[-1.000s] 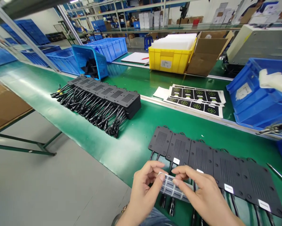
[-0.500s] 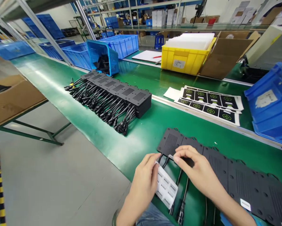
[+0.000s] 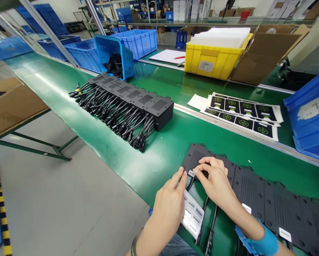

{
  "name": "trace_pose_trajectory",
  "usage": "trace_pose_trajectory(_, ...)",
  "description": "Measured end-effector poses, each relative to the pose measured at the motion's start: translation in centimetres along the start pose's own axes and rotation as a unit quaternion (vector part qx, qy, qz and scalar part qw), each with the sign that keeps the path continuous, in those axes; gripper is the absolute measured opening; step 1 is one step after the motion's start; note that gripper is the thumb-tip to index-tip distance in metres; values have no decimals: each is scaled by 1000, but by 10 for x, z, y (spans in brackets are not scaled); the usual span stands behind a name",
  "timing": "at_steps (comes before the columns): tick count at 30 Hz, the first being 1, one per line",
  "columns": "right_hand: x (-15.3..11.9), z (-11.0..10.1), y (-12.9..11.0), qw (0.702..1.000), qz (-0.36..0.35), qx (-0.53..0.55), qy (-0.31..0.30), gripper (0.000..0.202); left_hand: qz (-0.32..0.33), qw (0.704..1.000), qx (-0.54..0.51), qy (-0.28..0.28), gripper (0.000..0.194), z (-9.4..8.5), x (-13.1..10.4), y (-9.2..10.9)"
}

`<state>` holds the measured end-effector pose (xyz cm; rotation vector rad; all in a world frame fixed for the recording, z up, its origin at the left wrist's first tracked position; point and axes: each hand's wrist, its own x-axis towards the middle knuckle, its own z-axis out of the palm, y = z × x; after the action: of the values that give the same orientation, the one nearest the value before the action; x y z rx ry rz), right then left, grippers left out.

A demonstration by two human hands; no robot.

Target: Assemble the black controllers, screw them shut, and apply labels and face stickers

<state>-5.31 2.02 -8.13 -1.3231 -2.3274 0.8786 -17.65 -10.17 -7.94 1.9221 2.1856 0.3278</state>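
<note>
A row of flat black ribbed devices (image 3: 248, 185) lies along the table's near right, with cables hanging from the near side. My right hand (image 3: 215, 177) is closed in a pinch at a small white label (image 3: 191, 173), which lies against the near edge of the leftmost device. My left hand (image 3: 170, 202) keeps a sheet of printed labels (image 3: 193, 217) under its palm, while its index and middle fingertips touch that device's left corner. Another white label (image 3: 285, 234) sits on a device farther right. My left thumb is mostly hidden.
Stacked black devices with bundled cables (image 3: 133, 106) stand farther left on the green table (image 3: 159, 153). Black-and-green sticker sheets (image 3: 244, 113) lie behind. Beyond are a yellow bin (image 3: 212, 60), an open carton (image 3: 266, 53), a blue bin (image 3: 308, 113) and a tilted blue basket (image 3: 127, 60).
My right hand has brought the label down onto the device's edge. My left fingers have stretched forward onto the device's corner, the sheet still in that hand. The view has shifted slightly.
</note>
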Motion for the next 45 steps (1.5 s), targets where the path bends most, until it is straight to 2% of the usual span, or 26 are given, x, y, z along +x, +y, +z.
trace_pose_trajectory(10, 1, 1, 0, 1000, -5, -24, 13, 23, 3, 1000, 6, -8, 61, 1, 0, 0)
trace_pose_trajectory(20, -1, 2, -1, 999, -23, -43, 18, 25, -10, 997, 54, -60, 73, -7, 4, 7)
trace_pose_trajectory(23, 1, -3, 2, 998, -48, -48, 11, 28, -10, 996, 71, -61, 73, -8, 5, 9)
trace_pose_trajectory(26, 0, -12, 5, 994, -103, -42, -3, 31, -11, 997, 56, -54, 69, -7, 5, 9)
trace_pose_trajectory(28, -5, -15, 5, 983, -164, -73, -20, 35, -23, 999, 23, -38, 64, -6, 5, 8)
trace_pose_trajectory(31, -15, -14, 3, 945, -255, -201, -35, 41, -52, 998, -43, -17, 59, -5, 5, 6)
trace_pose_trajectory(35, -24, -16, 3, 910, -270, -314, 1, 47, -65, 994, -89, -10, 56, -10, 7, 1)
trace_pose_trajectory(38, -32, -37, 12, 912, -255, -319, 45, 37, -30, 991, -134, 6, 52, -25, 9, -4)
trace_pose_trajectory(41, -50, -75, 35, 945, -197, -239, 106, 38, 1, 979, -197, 43, 46, -46, 18, -11)
trace_pose_trajectory(43, -68, -103, 57, 966, -133, -171, 144, 40, 18, 974, -205, 93, 41, -60, 36, -13)
trace_pose_trajectory(45, -89, -127, 82, 976, -59, -118, 175, 40, 44, 971, -174, 158, 38, -70, 66, -11)
